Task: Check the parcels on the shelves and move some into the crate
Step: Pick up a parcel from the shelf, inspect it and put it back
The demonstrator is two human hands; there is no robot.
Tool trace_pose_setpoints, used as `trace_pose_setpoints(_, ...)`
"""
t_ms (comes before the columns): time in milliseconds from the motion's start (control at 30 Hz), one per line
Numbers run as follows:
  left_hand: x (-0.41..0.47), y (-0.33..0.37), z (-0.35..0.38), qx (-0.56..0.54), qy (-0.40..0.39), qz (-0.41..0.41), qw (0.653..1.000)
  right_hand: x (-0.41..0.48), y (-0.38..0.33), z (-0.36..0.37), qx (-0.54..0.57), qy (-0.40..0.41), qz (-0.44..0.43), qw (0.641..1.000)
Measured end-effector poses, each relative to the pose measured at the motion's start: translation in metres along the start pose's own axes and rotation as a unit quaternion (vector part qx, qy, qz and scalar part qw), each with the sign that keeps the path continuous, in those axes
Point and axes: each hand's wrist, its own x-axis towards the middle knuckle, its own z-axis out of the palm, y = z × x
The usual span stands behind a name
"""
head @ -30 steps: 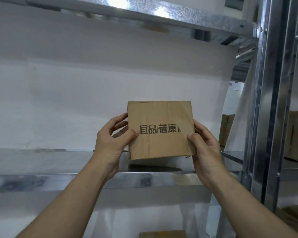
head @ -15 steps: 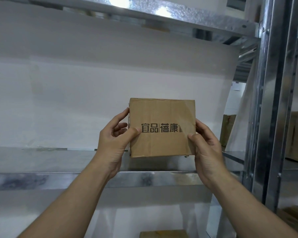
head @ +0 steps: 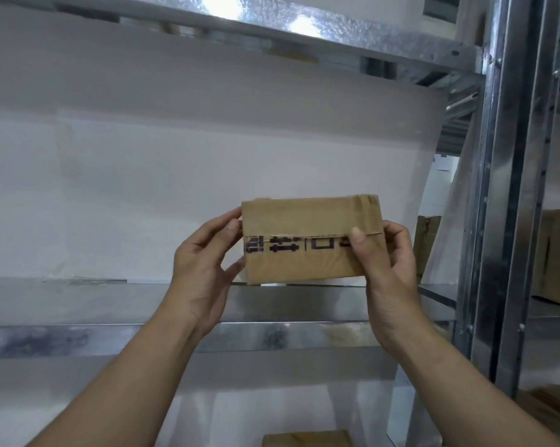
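Observation:
I hold a small brown cardboard parcel (head: 307, 221) in the air above the metal shelf (head: 78, 337). It is tipped so a seamed face with upside-down dark print shows. My left hand (head: 204, 272) grips its left edge, fingers at the top corner and thumb at the lower one. My right hand (head: 388, 266) grips the right edge, thumb across the front on the seam. No crate is in view.
A white wall panel (head: 143, 188) backs the shelf bay. A steel upright (head: 510, 188) stands at the right, with brown boxes (head: 555, 256) on the neighbouring shelf beyond it. Another brown parcel (head: 307, 438) lies on the lower shelf at the bottom edge. An upper shelf (head: 304, 30) hangs overhead.
The parcel has been rotated in my hands: its printed front tipped over, so the seamed face now shows with the print upside down. Both hands shifted their hold on the edges.

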Motion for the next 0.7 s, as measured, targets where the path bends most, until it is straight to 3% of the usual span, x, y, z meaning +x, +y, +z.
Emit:
trace_pose_setpoints(133,0.004,-0.003,0.001,0.031,0.028,0.015,0.999,-0.013,0.013,0.002,-0.006,0.001,0.018,1.0)
trace_pose_setpoints(700,0.011,-0.007,-0.003,0.072,0.024,-0.067,0.995,-0.008,0.017,0.004,0.006,0.036,0.035,0.999)
